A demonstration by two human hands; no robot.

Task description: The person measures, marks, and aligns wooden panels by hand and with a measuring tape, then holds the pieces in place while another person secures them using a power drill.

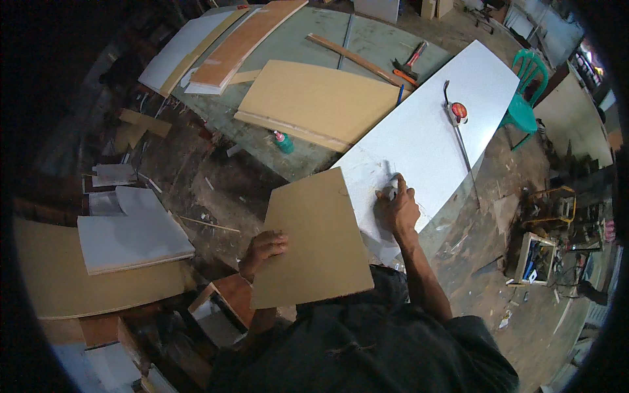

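My left hand (267,249) grips the left edge of a tan fibreboard panel (313,242), its fingers lying over the face. The panel is tilted in front of my body, its top corner beside the white board. My right hand (399,211) is over the near end of a long white board (419,144), forefinger stretched out and thumb apart. Nothing shows between its fingers. Dusty smudges mark the white surface around it. Farther up the board lies a red and white tape measure (458,112) with a thin dark strip running past it.
On the green worktable (295,46) lie a tan panel (314,98), brown boards (246,42), a wooden strip (350,57), a hammer (413,56) and a green bottle (284,143). White panels (134,239) are stacked at left. A green chair (522,108) stands at far right.
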